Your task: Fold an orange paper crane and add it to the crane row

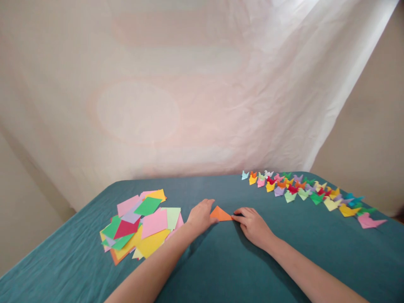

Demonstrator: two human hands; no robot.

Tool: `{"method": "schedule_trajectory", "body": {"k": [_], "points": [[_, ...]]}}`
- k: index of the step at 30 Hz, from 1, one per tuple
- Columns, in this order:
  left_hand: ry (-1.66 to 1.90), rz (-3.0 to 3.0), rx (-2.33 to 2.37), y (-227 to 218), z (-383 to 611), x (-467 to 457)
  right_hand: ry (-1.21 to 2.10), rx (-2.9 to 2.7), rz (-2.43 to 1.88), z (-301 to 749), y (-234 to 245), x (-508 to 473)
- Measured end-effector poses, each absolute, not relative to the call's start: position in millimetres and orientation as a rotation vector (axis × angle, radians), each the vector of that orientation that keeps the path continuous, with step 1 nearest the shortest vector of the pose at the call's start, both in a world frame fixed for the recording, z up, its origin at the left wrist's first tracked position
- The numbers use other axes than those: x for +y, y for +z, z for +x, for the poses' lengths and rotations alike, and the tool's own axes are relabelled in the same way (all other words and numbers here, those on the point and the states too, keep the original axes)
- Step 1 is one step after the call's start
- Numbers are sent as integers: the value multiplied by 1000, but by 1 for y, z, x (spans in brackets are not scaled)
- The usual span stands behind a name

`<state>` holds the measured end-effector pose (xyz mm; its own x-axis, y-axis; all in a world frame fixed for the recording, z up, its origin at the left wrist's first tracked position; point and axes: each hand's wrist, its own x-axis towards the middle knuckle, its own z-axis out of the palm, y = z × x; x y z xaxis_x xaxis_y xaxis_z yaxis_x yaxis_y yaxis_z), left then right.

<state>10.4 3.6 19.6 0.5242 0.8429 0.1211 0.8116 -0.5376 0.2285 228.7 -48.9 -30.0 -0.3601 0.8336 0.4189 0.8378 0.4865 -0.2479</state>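
A small orange paper, folded to a triangle, lies on the table between my two hands. My left hand is at its left corner, the thumb on the near side and the fingers curving past the far side. At the right corner, the fingertips of my right hand close on the paper's point. Whether the paper is lifted at that corner is too small to tell. Beside my left forearm is a loose pile of coloured paper sheets, partly hidden by the arm.
Rows of small folded paper birds in many colours stand along the right side and back of the table. A dark green cloth covers the tabletop. Behind the far edge hangs a pale sheet.
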Motion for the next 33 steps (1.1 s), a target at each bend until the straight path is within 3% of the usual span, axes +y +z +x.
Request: {"method": "schedule_trajectory", "body": {"k": [12,21,33], "points": [[625,2416,1087,0,13,8,90,-2121,-1346,227,-31,-47],[529,2700,697,9,-2,2,206,-1977,-1244,225,-22,-43],[590,2632,663,-7,-7,-2,-299,-2494,-994,217,4,-55]]}}
